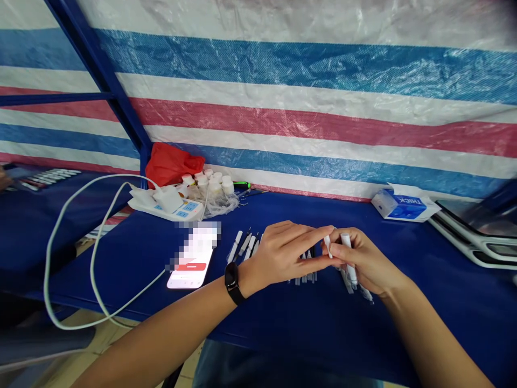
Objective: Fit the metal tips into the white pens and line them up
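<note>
My right hand [365, 258] is closed around a slim white tube [349, 264], which stands nearly upright with clear plastic hanging below it. My left hand [283, 250], wearing a black wristband on its wrist, reaches across so that its fingertips meet the right hand. Between those fingertips is a small white piece [328, 247], partly hidden by the fingers. Several slim white tubes [235, 247], some with dark thin tips, lie in a row on the blue table behind and beneath my left hand. More clear-ended pieces [307, 277] show below the fingers.
A lit phone [194, 261] lies on the left, near a power strip [183, 209] with looping white cables [50, 258]. Behind are bagged white-capped bottles [216, 186] and a red bag [172, 164]. At the right sit a blue-white box [404, 205] and a scale-like device [476, 237].
</note>
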Tool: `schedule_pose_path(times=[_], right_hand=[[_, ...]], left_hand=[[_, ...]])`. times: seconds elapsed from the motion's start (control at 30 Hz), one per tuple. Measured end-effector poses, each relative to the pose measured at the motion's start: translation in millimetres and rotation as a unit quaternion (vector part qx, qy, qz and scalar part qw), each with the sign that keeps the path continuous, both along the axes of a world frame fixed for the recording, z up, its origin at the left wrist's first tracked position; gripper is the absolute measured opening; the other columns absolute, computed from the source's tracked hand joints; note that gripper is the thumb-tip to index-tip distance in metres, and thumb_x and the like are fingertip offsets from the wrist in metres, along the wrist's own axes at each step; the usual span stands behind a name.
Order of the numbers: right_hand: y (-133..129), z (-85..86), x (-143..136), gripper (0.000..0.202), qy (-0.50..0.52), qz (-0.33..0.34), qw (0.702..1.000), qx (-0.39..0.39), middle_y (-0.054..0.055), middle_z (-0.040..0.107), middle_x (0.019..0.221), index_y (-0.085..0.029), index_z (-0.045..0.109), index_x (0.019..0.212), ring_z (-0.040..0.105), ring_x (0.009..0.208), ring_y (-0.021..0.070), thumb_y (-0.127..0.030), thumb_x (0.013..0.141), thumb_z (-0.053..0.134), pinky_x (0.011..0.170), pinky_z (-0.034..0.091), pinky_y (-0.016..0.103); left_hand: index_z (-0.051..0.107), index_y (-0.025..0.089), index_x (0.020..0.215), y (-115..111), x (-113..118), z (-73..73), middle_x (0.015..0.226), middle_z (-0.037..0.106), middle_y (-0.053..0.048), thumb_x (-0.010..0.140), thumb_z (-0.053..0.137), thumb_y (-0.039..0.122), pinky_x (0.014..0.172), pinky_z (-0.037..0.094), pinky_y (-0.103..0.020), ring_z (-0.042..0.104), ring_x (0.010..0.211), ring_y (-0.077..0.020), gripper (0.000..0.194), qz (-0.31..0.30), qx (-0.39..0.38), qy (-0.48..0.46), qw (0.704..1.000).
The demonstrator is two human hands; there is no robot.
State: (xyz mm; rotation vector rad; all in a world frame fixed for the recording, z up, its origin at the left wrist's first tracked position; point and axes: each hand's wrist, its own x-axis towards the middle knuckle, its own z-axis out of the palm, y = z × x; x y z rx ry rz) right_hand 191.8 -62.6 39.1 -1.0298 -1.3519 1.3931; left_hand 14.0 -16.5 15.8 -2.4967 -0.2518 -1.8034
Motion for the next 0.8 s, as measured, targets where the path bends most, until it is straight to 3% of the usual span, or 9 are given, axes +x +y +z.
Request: schedule_pose_path(times=[0.13, 0.23, 0.43, 0.6, 0.8], right_hand=[[-0.2, -1.2, 0.8, 0.038, 0.041, 0.016, 0.999, -0.026, -0.007, 0.036, 0.046, -0.017, 0.070, 0.065, 0.031, 0.048, 0.0086, -0.052, 0.075, 0.081, 0.049, 0.027, 0.025], [-1.5, -0.5, 2.3, 0.032, 0.038, 0.039, 0.998, -0.028, -0.006, 0.040, 0.049, -0.016, 0.074, 0.073, 0.032, 0.049, 0.0083, -0.048, 0.074, 0.082, 0.049, 0.026, 0.025], [-1.4, -0.7, 2.4, 0.035, 0.033, 0.038, 0.999, -0.020, -0.006, 0.042, 0.050, -0.017, 0.069, 0.066, 0.031, 0.047, 0.0069, -0.048, 0.073, 0.084, 0.047, 0.024, 0.024], [0.3, -2.6, 0.8, 0.037, 0.089, 0.029, 0.994, -0.064, -0.009, 0.036, 0.049, -0.017, 0.062, 0.064, 0.026, 0.046, 0.0054, -0.043, 0.072, 0.086, 0.047, 0.023, 0.023], [1.5, -2.7, -0.1, 0.035, 0.118, 0.057, 0.987, -0.094, -0.011, 0.027, 0.044, -0.017, 0.062, 0.068, 0.022, 0.046, 0.0058, -0.043, 0.075, 0.084, 0.047, 0.019, 0.023]], left_hand=[[0.063, 0.017, 0.120, 1.8, 0.1, 0.7, 0.088, 0.076, -0.004, 0.094, 0.070, 0.029, 0.063, 0.054, -0.026, 0.072, 0.072, -0.0145, 0.030, 0.016, -0.012, 0.004, 1.000], [0.063, 0.015, 0.118, 2.3, 0.3, 1.0, 0.088, 0.076, -0.005, 0.093, 0.072, 0.026, 0.063, 0.054, -0.027, 0.071, 0.071, -0.0149, 0.029, 0.006, -0.010, 0.002, 1.000], [0.064, 0.017, 0.113, 1.6, 1.7, 1.9, 0.085, 0.076, -0.003, 0.091, 0.074, 0.030, 0.064, 0.055, -0.025, 0.072, 0.070, -0.0146, 0.027, -0.014, -0.024, 0.003, 1.000], [0.064, 0.016, 0.115, 0.8, 2.4, 3.3, 0.093, 0.077, -0.006, 0.092, 0.072, 0.027, 0.071, 0.058, -0.027, 0.074, 0.077, -0.0169, 0.027, -0.006, -0.041, 0.012, 0.999], [0.066, 0.017, 0.111, -0.8, 4.9, 3.6, 0.087, 0.076, -0.005, 0.089, 0.073, 0.024, 0.070, 0.058, -0.027, 0.072, 0.073, -0.0156, 0.025, -0.028, -0.083, -0.012, 0.996]])
